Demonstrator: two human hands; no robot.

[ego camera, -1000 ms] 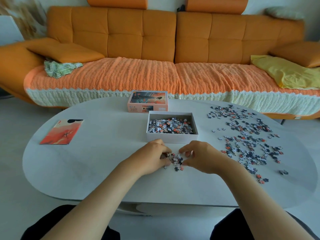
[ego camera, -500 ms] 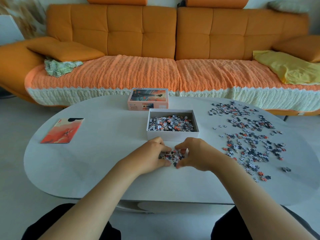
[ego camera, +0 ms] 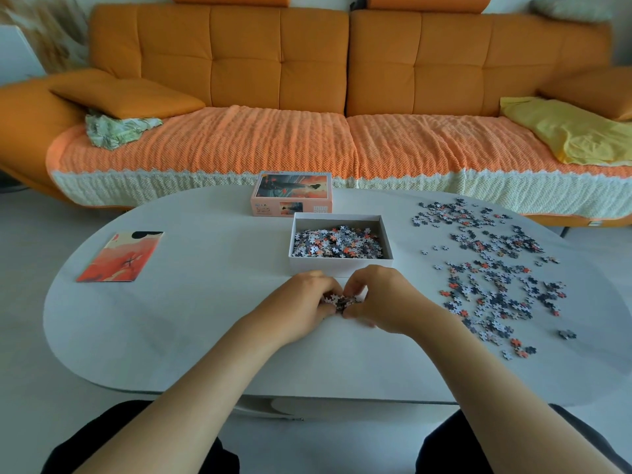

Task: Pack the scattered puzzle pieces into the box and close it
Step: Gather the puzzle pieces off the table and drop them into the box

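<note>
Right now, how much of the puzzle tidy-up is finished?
Partly done. The box already holds a layer of packed pieces. In hand: the left hand and right hand gather a small clump on the table, just in front of the box. Left to do: the big scatter of loose pieces on the right, then the lid behind the box goes on.

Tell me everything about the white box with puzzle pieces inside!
The white box is an open, rectangular tray, cardboard by its look, standing flat on the table. Loose puzzle pieces in grey, white and orange cover its bottom, below the rim. The printed lid lies just behind it; the left hand and right hand pinch a small pile just before its near wall.
</note>
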